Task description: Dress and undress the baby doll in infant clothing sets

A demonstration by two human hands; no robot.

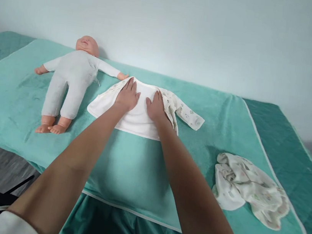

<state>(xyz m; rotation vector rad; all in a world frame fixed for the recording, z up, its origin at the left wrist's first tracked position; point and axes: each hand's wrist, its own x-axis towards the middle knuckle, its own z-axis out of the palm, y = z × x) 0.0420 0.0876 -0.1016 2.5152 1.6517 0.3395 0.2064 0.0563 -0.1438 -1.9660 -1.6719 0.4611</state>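
A pale wall (185, 32) rises behind a broad teal cover (137, 168). On the cover's left part a doll (74, 67) in a white body lies face up, head toward the wall. Near the middle, a small patterned garment (139, 120) lies spread, white lining upward, one sleeve stretched right; the doll's nearer hand is just beside it. A crumpled patterned cloth (251, 184) sits well apart at right. The left hand (128, 97) and right hand (156, 106) rest open on the lining, gripping nothing.
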